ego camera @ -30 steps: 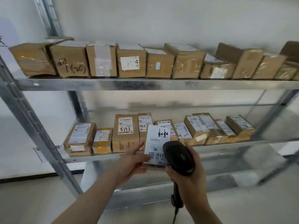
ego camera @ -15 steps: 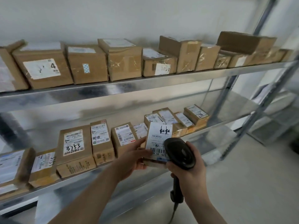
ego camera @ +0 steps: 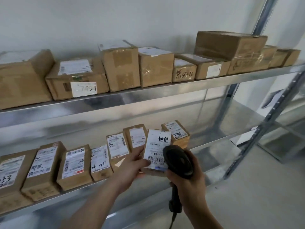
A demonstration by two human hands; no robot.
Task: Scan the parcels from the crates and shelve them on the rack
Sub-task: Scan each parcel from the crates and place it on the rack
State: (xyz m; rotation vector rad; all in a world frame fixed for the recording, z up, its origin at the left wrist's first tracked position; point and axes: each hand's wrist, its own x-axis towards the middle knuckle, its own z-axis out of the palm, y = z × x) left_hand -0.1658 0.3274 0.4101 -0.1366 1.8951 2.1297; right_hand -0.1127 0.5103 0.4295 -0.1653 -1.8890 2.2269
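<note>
Closest in, the right hand (ego camera: 188, 180) at about 5 o'clock has its fingers wrapped round a black handheld scanner (ego camera: 179, 161), head tipped toward the small parcel (ego camera: 157, 149) that the left hand (ego camera: 132, 167) pinches at its lower left edge, thumb on the white label, pretty much dead centre. Just behind that parcel sits the lower shelf (ego camera: 214, 146) of the metal rack, with labelled boxes running off to 9 o'clock. Further back, up around 12 o'clock, the upper shelf (ego camera: 148, 95) carries a row of bigger brown cartons (ego camera: 121, 68).
</note>
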